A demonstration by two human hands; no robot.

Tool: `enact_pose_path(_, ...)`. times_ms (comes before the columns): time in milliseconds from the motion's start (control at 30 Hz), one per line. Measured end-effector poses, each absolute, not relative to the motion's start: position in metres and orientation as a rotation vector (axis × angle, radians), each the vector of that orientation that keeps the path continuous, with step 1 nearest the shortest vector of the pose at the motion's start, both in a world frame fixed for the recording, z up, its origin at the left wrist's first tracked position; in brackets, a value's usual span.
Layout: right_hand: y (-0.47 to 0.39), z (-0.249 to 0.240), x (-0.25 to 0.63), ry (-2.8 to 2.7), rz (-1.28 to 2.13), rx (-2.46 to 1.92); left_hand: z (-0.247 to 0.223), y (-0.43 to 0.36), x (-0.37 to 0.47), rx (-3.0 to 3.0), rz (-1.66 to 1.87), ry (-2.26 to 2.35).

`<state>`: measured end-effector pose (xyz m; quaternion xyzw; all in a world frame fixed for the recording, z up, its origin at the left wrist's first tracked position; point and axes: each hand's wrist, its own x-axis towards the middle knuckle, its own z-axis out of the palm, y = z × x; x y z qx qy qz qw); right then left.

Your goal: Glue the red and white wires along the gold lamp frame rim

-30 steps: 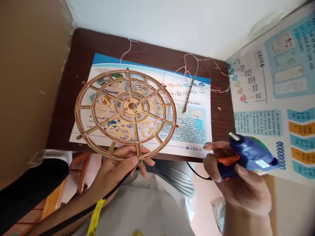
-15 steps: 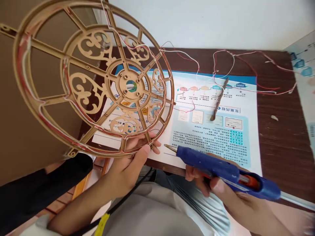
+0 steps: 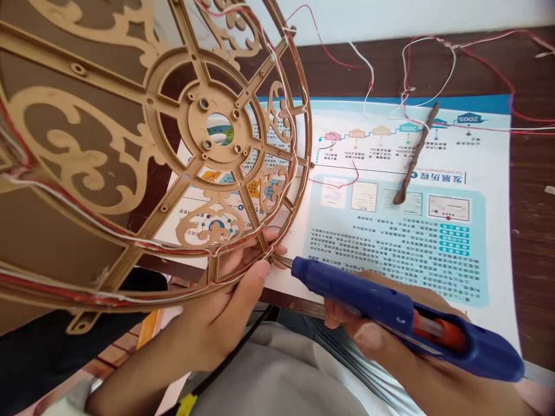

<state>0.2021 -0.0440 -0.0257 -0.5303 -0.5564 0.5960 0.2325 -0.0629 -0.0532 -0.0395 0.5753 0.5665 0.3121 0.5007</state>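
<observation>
My left hand (image 3: 229, 306) is closed on the lower rim of a round gold openwork frame (image 3: 169, 188), thumb in front and fingers behind. The frame is tilted upright, with spokes, scrollwork and a hub with a hole. Red and white wires (image 3: 65, 199) run along its ring channels. My right hand (image 3: 381, 341) is wrapped round a blue hot glue gun (image 3: 355, 289) with a glue stick at its rear. The gun's metal nozzle meets the frame's rim by a spoke end, close to my left thumb; whether glue is coming out cannot be seen.
A printed paper sheet (image 3: 342, 231) lies on the dark brown table (image 3: 533, 231). A thin brown stick-like tool (image 3: 416, 156) rests on it. Loose red and white wires (image 3: 451, 43) trail over the table's back. A white wall (image 3: 416, 17) stands behind; a dark sleeve or leg shows lower left.
The glue gun's nozzle has moved left, from just off the rim to touching it. The frame now appears larger and nearer. Both hands keep their hold.
</observation>
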Motion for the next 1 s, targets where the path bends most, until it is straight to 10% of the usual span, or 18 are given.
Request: enact_pose_path(1000,-0.040,-0.033,0.205,-1.625,1.632,-1.298,-0.029,-0.045,-0.064,1.597,0.690,1.434)
